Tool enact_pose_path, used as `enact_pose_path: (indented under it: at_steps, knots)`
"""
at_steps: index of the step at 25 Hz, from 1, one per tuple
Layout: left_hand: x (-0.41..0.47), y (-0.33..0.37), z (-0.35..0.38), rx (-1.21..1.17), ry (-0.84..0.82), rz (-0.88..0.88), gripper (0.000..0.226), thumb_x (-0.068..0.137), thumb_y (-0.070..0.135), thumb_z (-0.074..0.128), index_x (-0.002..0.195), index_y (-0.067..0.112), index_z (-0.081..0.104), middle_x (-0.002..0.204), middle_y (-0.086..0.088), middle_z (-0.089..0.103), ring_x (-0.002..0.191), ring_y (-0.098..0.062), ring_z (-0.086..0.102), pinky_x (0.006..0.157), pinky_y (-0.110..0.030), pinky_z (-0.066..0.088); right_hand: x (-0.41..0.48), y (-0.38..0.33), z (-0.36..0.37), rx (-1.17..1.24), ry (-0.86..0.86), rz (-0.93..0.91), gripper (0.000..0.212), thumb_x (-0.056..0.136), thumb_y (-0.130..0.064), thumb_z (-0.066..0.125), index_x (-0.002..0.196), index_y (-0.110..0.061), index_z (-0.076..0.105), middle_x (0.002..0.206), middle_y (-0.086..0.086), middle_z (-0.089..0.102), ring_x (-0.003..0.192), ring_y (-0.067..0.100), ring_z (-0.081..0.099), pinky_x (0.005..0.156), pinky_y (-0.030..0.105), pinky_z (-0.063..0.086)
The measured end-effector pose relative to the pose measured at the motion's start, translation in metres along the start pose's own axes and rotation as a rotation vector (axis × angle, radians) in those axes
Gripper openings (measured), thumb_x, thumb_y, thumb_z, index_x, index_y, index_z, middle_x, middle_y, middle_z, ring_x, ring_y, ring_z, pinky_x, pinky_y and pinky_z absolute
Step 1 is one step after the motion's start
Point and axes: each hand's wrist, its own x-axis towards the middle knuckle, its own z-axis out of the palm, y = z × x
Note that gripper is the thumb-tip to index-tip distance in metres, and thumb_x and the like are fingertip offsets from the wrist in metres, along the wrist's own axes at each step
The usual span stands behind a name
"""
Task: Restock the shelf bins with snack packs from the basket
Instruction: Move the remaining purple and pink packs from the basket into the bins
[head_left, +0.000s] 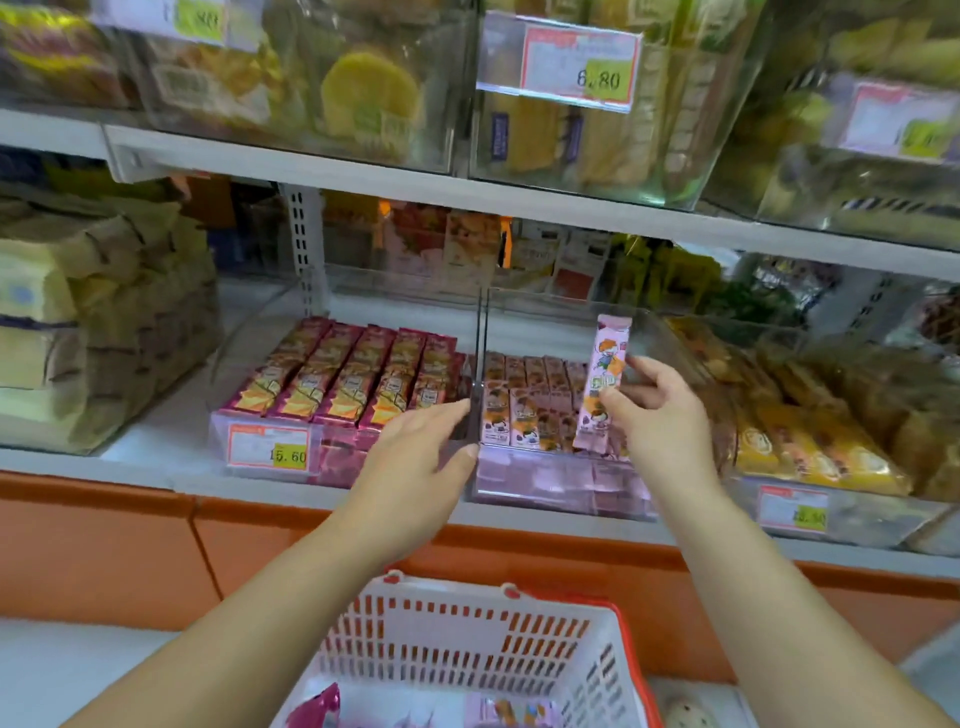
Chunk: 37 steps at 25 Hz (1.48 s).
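Observation:
My right hand (655, 410) pinches a long pink snack pack (605, 374) and holds it upright at the right end of a row of like packs in the middle clear bin (550, 493). My left hand (421, 457) reaches to that bin's front left corner, fingers straight, its thumb touching the clear wall. The bin to the left (249, 415) holds several magenta and yellow packs lying side by side. Below, the white basket (467, 644) with an orange rim holds a few pink packs (506, 712) at its bottom.
The upper shelf (467, 197) overhangs the bins and carries clear bins of yellow snacks with price tags. Brown bagged goods (104, 322) fill the left; orange snack packs (810, 436) fill the right bin. An orange panel (156, 545) runs under the shelf edge.

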Motion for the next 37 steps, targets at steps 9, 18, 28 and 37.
enact_pose_path:
  at_steps: [9,18,28,37]
  knots:
    - [0.008,-0.010,0.009,-0.031,-0.021,0.028,0.051,0.100,0.027,0.044,0.146,0.041,0.027,0.143,0.028,0.030,0.131,0.009,0.014,0.109,-0.021,0.012,0.024,0.016,0.029,-0.564,-0.229,0.056,0.032,0.087,-0.021,0.068,0.117,-0.011,0.067,0.121,0.006,0.067,0.094,0.022,0.065,0.087,0.037,0.053]
    - [-0.029,-0.015,-0.004,-0.032,0.043,0.078,0.047,0.099,0.021,0.046,0.140,0.041,0.038,0.136,0.026,0.038,0.130,0.008,0.025,0.110,-0.018,0.019,0.007,0.023,0.034,-0.590,-0.210,-0.077,0.030,0.094,-0.025,0.057,0.122,-0.020,0.064,0.121,0.000,0.066,0.101,0.016,0.061,0.087,0.030,0.049]
    - [-0.102,-0.129,0.083,0.142,-0.567,-0.313,0.039,0.098,0.024,0.050,0.137,0.020,0.048,0.140,-0.001,0.049,0.117,-0.015,0.053,0.096,-0.026,0.042,-0.149,0.132,0.077,-0.354,-0.285,-0.021,0.026,0.099,-0.023,0.043,0.121,-0.021,0.055,0.107,-0.004,0.059,0.090,0.011,0.054,0.078,0.027,0.043]
    - [-0.183,-0.200,0.201,-0.137,-0.763,-0.769,0.064,0.093,0.028,0.059,0.148,0.017,0.028,0.119,-0.026,0.059,0.053,-0.012,0.051,0.047,-0.021,0.041,-0.240,0.310,0.082,-0.397,-0.670,0.914,0.033,0.085,0.000,0.037,0.060,-0.017,0.051,0.078,0.022,0.064,0.075,0.037,0.066,0.064,0.045,0.048]
